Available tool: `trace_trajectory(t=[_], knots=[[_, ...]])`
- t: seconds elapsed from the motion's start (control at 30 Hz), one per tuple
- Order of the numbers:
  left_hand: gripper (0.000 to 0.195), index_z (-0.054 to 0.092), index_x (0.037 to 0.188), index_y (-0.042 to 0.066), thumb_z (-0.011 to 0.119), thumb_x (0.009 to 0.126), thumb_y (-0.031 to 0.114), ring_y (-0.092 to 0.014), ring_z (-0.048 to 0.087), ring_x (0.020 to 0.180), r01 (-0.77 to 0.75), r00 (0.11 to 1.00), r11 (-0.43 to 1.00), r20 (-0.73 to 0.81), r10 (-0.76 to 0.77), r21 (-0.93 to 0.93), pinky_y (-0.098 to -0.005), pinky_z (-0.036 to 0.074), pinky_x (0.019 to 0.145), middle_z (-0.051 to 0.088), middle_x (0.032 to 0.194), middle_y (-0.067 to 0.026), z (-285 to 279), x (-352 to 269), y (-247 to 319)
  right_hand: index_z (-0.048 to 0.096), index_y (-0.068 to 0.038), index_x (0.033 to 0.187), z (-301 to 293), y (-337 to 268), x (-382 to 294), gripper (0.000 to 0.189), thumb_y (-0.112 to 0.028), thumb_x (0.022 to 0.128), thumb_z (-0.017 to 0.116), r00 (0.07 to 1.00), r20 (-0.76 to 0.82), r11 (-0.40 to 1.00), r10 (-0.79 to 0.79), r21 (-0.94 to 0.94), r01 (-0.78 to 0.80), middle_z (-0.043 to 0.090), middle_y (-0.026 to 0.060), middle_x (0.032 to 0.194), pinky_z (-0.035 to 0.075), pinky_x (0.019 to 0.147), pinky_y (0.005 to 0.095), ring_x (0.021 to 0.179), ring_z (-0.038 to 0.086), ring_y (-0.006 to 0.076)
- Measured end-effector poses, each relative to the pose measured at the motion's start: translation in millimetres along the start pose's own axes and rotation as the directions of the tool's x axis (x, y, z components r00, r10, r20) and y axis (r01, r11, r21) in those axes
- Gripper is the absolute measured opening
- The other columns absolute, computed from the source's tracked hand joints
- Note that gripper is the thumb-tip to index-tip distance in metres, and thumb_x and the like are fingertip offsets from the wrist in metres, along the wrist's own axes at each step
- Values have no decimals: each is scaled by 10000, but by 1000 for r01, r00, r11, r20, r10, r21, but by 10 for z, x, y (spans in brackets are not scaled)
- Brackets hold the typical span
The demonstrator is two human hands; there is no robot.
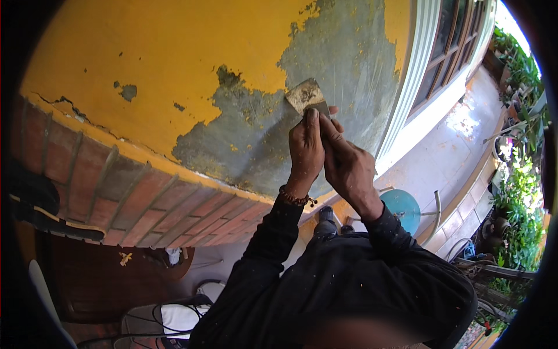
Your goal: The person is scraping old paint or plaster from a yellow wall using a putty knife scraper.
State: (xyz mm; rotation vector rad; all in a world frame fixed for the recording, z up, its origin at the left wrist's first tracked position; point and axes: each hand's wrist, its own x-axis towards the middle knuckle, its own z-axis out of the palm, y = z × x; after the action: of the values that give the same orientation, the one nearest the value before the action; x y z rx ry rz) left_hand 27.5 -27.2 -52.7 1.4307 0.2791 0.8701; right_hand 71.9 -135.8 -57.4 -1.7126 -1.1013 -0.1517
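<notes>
Both hands hold a wide-bladed metal scraper whose blade is smeared with pale residue. My left hand grips it from the left, thumb laid along the base of the blade. From the right, my right hand closes around it, and the handle is hidden by the fingers. The blade's front edge is over the wall, though whether it touches cannot be told. Yellow paint covers the wall's left and upper part. Around the blade lies a ragged bare grey cement patch with small paint flecks.
A brick-faced band borders the wall, with a crack above it. To the right are a white-framed window, a round turquoise stool seat and garden plants. Dark wooden furniture and black cables lie at lower left.
</notes>
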Motion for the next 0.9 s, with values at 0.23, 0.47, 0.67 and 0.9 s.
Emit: trace_trajectory(t=[0.23,0.47,0.67,0.9], knots=[[463,644,1115,-25,326,1103,312,-111,620,726,-3,1000,998,-15,4,65,-244,503,672,664,781,-66,10,-30,17,545,-209,1416,-35,-3,-14,506,-128,921,605,999,37,999,29,-14,-29,695,171,809,521,540,408,645,682,332],[483,652,1076,-24,323,1103,328,-111,622,715,-8,998,999,-67,10,38,-247,501,648,671,779,-71,29,16,3,532,-206,1422,36,60,4,501,-138,930,592,999,-13,999,-38,1,38,664,171,729,505,526,418,619,655,374],[482,669,1071,-23,325,1103,314,-113,618,680,3,994,1000,-107,-6,-23,-249,499,631,667,749,-67,54,-73,-118,531,-214,1421,7,83,-29,493,-148,936,589,1000,14,1000,-26,15,26,663,170,730,494,510,418,596,648,373],[497,662,1061,-33,313,1104,319,-115,619,683,-84,995,988,-44,90,126,-255,502,649,671,743,-61,125,86,123,508,-245,1440,-90,-3,147,525,-142,932,593,999,-20,998,-39,49,40,690,176,755,514,533,419,626,682,354]])
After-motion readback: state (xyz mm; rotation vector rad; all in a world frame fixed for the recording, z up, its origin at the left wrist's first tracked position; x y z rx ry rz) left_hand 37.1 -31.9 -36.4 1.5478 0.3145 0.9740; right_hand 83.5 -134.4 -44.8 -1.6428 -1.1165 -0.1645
